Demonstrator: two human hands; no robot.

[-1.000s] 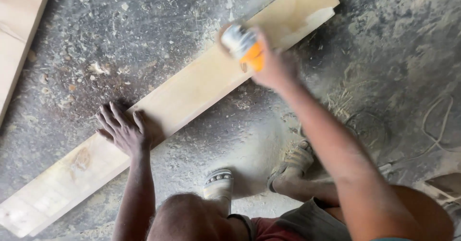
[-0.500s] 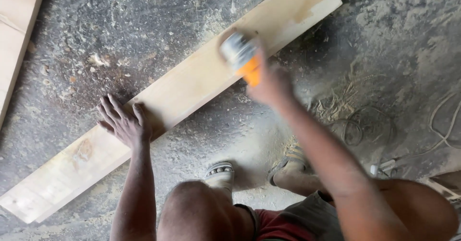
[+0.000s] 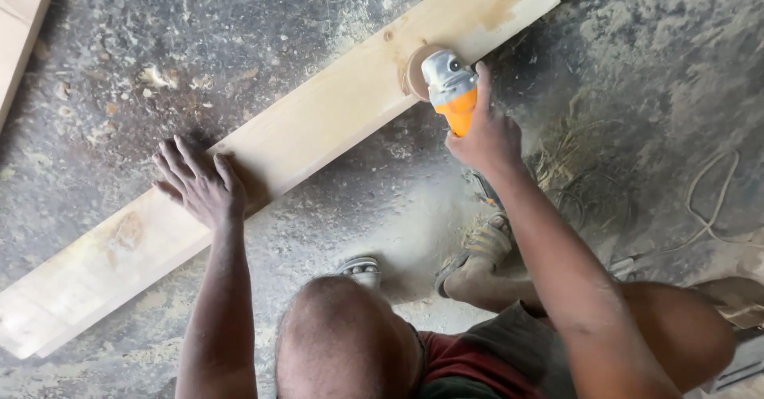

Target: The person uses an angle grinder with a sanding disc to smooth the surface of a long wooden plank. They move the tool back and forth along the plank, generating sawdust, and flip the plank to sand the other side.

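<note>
Lying slantwise across a dusty grey concrete floor (image 3: 263, 41), a long pale wooden plank (image 3: 318, 124) runs from the lower left corner up to the upper right edge of the view. The floor is rough and mottled, powdered with fine sawdust that gathers thickest along the near edge of the plank and in a pale drift below its middle; small wood chips and flakes lie scattered on the far side. The left hand (image 3: 199, 184) is spread flat, fingers apart, pressing down on the plank's near edge about a third of the way along, gripping nothing. The right hand (image 3: 485, 132) is wrapped tight around the orange body of a small angle grinder (image 3: 450, 89), whose grey metal head sits on a round sanding disc (image 3: 415, 71) resting against the plank's surface near its upper end. A brownish stain marks the plank toward its lower left end, and a knot shows just left of the disc. Another pale board (image 3: 24, 25) crosses the top left corner, well apart from the plank. Thin cord (image 3: 712, 196) loops over the floor on the right, beside a tangle of dry fibres. The person crouches, both dusty shoes (image 3: 485, 244) planted on the floor just below the plank.
</note>
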